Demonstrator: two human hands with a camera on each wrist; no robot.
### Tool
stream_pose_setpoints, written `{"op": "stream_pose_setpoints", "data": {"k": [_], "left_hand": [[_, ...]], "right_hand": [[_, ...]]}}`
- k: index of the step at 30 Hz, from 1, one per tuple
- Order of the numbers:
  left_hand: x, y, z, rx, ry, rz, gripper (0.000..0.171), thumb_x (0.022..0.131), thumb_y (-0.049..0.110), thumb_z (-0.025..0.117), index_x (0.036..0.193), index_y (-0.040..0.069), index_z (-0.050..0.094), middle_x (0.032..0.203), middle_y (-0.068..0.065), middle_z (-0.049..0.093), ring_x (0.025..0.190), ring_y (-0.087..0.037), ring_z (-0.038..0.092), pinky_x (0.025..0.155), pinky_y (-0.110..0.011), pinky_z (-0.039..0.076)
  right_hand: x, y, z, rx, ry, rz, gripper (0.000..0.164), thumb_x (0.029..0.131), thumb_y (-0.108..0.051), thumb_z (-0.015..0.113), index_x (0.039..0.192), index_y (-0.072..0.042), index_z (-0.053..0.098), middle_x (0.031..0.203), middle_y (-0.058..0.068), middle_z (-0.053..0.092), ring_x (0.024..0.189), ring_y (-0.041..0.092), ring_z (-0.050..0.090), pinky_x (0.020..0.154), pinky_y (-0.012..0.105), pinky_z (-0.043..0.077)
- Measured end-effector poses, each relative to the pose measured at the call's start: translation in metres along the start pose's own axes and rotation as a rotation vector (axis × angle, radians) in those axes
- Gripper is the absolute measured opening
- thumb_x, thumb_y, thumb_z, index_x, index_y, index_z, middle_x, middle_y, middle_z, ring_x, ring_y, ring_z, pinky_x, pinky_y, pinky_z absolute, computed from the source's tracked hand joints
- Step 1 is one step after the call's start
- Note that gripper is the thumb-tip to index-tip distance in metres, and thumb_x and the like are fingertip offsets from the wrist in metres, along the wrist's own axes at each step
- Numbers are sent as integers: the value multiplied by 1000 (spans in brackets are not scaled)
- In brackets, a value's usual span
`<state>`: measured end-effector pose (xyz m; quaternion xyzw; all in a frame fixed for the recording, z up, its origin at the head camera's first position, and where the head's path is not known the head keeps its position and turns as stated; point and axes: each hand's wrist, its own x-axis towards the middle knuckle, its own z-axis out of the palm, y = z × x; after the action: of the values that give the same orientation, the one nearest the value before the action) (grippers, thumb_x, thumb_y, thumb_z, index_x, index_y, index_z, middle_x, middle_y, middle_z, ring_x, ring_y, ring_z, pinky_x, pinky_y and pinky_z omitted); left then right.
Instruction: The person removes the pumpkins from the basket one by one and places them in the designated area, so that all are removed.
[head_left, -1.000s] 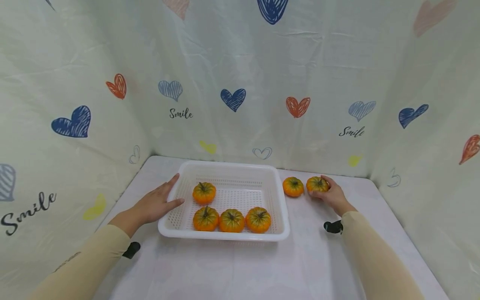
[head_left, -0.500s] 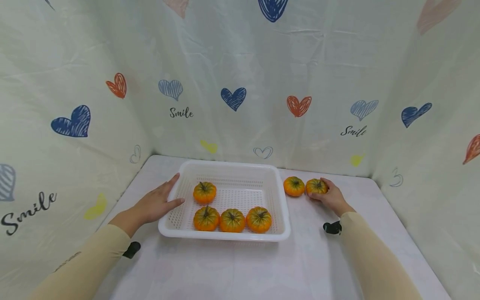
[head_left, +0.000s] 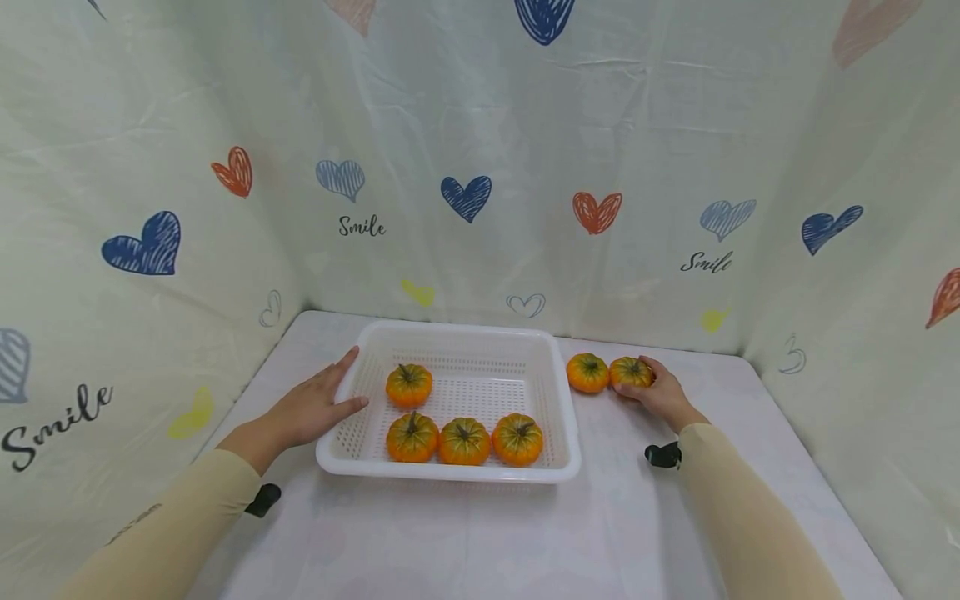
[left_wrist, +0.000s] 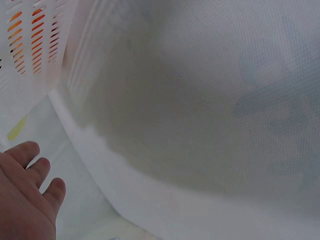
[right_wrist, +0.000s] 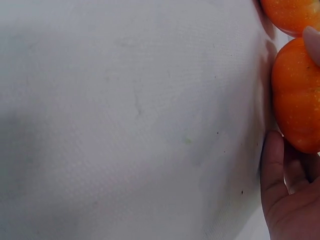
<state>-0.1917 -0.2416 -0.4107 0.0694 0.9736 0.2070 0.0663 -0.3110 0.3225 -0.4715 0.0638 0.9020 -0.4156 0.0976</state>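
Note:
My left hand point(head_left: 303, 408), fingers spread, rests at the left rim of a white perforated plastic basket point(head_left: 450, 472). The left wrist view shows part of that hand beside the slotted basket wall point(left_wrist: 35, 45). On the table to the basket's right, my right hand point(head_left: 666, 395) grips a small orange-and-green pumpkin point(head_left: 630, 372), thumb on the near side and fingers behind. In the right wrist view this pumpkin point(right_wrist: 297, 97) sits close by another pumpkin point(right_wrist: 295, 15). That other pumpkin point(head_left: 587, 372) stands between it and the basket.
Inside the basket, one pumpkin point(head_left: 409, 385) lies toward the back left. Three more form a row along the front, with the middle pumpkin point(head_left: 464, 441) between its neighbours. A white cloth covers the table point(head_left: 480, 542). Behind it hangs a curtain point(head_left: 525, 125) printed with hearts.
My right hand has shifted slightly left with its pumpkin, narrowing the gap to the neighbouring pumpkin. The left hand and the basket stay where they were.

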Motion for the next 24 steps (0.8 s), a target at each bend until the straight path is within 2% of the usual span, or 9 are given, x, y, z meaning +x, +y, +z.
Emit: {"op": "stream_pose_setpoints", "data": {"k": [12,20,24], "left_hand": [[0,-1,1,-8,3,7,90,97,53,54,161,11,5,158,-30,22,138,-54,29,103,-70,32],[0,-1,0,-13,4,12,90,97,51,54,161,11,5,158,-30,22,138,-53,30,104,-70,31],[-1,0,-1,-8,0,9,90,97,51,54,161,11,5,158,-30,22,139,-53,29,104,-70,30]], "right_hand": [[-3,-2,0,-1,-5,-4,103,88,-42,75,159,-3,10,156,33,19,139,49,26,115,61,22],[-4,-2,0,11,-11,22,108,87,-42,76,159,-2,6,155,34,21,138,48,27,115,60,22],[-4,0,-1,9,-16,12,109,87,-40,77,158,1,5,156,34,18,141,49,23,116,60,19]]}}
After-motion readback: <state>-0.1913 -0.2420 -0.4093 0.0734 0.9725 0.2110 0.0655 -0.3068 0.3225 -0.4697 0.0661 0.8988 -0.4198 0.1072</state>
